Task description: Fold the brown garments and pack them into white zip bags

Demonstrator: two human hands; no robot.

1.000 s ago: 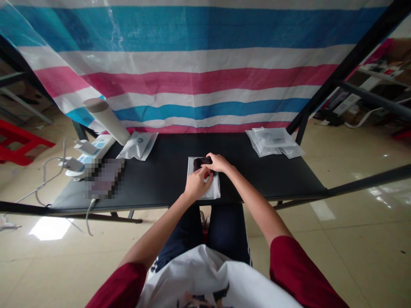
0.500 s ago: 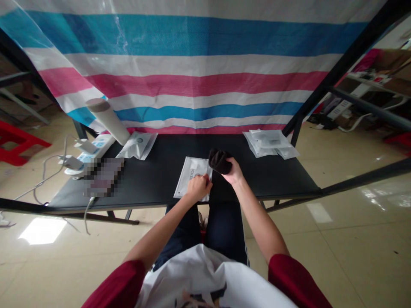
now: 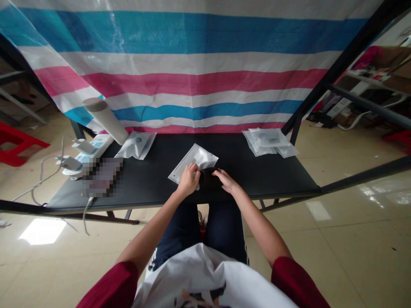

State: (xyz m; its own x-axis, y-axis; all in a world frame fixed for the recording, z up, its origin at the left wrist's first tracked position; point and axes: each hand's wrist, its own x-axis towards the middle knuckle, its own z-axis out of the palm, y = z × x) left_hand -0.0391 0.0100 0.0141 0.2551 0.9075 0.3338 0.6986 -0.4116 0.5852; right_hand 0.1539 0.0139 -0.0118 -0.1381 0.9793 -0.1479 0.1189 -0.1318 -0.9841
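My left hand point(image 3: 188, 179) grips the near edge of a white printed pouch point(image 3: 192, 162), which lies tilted over the black table top point(image 3: 272, 179). A dark soft fabric bundle point(image 3: 208, 179) sits just right of my left hand, partly under the pouch. It is hard to make out against the black surface. My right hand point(image 3: 226, 180) rests with extended fingers against the bundle's right side. I cannot tell whether the bundle is partly inside the pouch.
A pile of white pouches point(image 3: 268, 141) lies at the table's far right, and a single pouch point(image 3: 136, 145) at its far left. Left of that stand a pale cardboard tube point(image 3: 105, 122), a power strip point(image 3: 99, 147) with cables, and a pixelated patch point(image 3: 102, 177). A striped tarp point(image 3: 192, 77) hangs behind.
The dark bundle has moved down from my raised right hand to the table. The pouch has turned and lifted at its far end, and my left hand now holds its near edge.
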